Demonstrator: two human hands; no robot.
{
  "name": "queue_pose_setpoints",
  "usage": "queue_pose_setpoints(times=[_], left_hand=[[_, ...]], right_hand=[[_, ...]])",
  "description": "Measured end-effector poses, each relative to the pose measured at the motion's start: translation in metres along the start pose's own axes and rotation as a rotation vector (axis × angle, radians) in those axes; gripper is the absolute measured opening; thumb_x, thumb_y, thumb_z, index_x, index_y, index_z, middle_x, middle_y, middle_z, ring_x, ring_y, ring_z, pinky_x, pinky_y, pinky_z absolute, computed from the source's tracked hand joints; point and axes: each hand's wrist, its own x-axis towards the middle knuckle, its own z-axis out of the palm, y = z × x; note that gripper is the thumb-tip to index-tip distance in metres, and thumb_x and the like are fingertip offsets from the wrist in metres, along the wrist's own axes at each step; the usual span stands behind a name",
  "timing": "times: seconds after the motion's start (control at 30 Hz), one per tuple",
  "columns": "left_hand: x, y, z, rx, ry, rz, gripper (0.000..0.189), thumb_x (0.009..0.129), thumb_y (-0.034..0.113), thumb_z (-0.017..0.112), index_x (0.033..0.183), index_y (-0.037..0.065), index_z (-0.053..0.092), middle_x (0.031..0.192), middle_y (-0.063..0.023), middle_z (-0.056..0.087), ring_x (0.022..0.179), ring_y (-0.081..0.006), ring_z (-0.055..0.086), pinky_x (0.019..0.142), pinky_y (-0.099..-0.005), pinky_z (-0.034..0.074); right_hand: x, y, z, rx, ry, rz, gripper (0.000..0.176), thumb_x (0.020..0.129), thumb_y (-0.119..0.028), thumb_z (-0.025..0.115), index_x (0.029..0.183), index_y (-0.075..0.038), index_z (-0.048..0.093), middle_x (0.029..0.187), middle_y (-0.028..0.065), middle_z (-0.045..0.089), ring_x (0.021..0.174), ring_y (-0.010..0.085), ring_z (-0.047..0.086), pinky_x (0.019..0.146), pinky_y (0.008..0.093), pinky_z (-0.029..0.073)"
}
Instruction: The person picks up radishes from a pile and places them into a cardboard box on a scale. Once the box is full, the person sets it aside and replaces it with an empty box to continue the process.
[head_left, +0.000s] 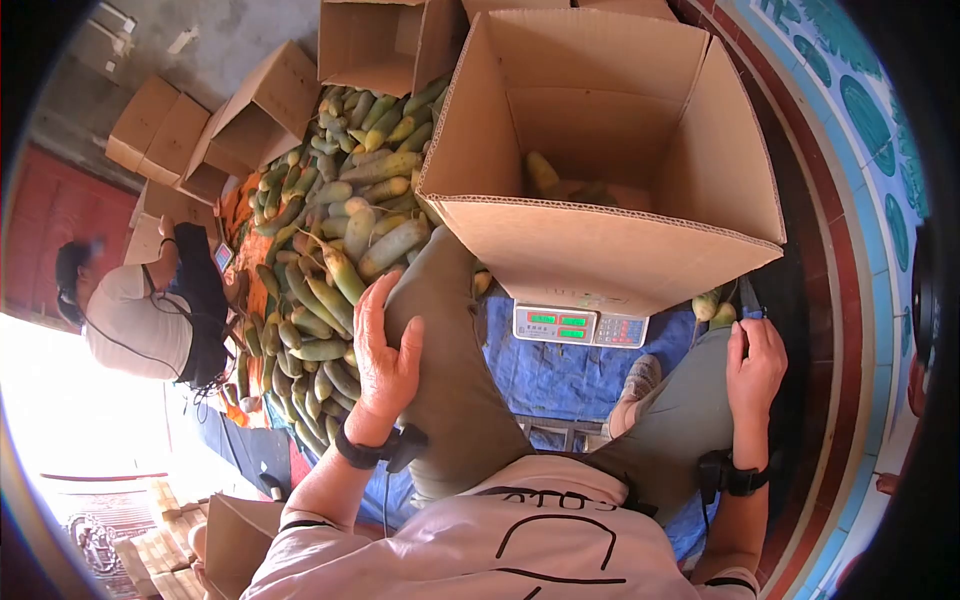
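My left hand is open beside my left knee, fingers stretched out and the thumb apart, next to a heap of long green radishes. Nothing is in it. My right hand rests by my right knee with its fingers curled around what looks like a small knife; the dark blade points away from me and the handle is mostly hidden. Ahead of me a large open cardboard box stands on a digital scale with lit displays. A few radishes lie inside the box.
More open cardboard boxes stand behind the heap. At the left a co-worker bends toward another box. A blue tarp covers the floor between my legs. Two radishes lie right of the scale. A painted wall curves along the right.
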Motion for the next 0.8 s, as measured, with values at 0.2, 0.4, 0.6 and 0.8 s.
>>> queue_pose_setpoints(times=[0.2, 0.4, 0.6, 0.8], left_hand=[[-0.001, 0.000, -0.001, -0.029, -0.006, -0.018, 0.048, 0.084, 0.018, 0.056, 0.127, 0.001, 0.043, 0.123, -0.0182, 0.049, 0.114, -0.0346, 0.045, 0.100, -0.0403, 0.033], [0.008, -0.017, -0.005, -0.147, 0.028, -0.107, 0.047, 0.092, 0.030, 0.048, 0.129, 0.001, 0.042, 0.129, -0.0129, 0.049, 0.118, -0.0276, 0.046, 0.097, -0.0391, 0.037], [0.018, -0.088, -0.008, -0.072, 0.050, -0.230, 0.040, 0.092, 0.021, 0.050, 0.126, 0.000, 0.045, 0.121, -0.0175, 0.053, 0.113, -0.0286, 0.050, 0.095, -0.0366, 0.039], [-0.020, -0.186, 0.025, 0.052, -0.080, -0.476, 0.044, 0.087, 0.027, 0.059, 0.120, -0.001, 0.049, 0.113, -0.0209, 0.058, 0.106, -0.0319, 0.055, 0.090, -0.0384, 0.043]], right_hand=[[0.001, -0.005, 0.000, 0.013, -0.019, 0.009, 0.008, 0.080, -0.004, 0.060, 0.080, -0.002, 0.053, 0.073, 0.0144, 0.053, 0.069, 0.0325, 0.054, 0.062, 0.0399, 0.044], [-0.001, -0.002, 0.000, 0.010, 0.001, -0.011, 0.007, 0.079, -0.004, 0.060, 0.080, -0.001, 0.053, 0.073, 0.0144, 0.052, 0.069, 0.0332, 0.054, 0.061, 0.0401, 0.043], [-0.002, 0.000, 0.004, 0.047, -0.021, 0.015, 0.007, 0.079, -0.003, 0.060, 0.081, 0.000, 0.055, 0.073, 0.0152, 0.052, 0.068, 0.0333, 0.054, 0.060, 0.0397, 0.043], [0.000, -0.006, 0.004, 0.052, -0.042, 0.007, 0.005, 0.080, -0.002, 0.059, 0.082, 0.001, 0.055, 0.072, 0.0151, 0.051, 0.066, 0.0332, 0.053, 0.060, 0.0398, 0.042]])
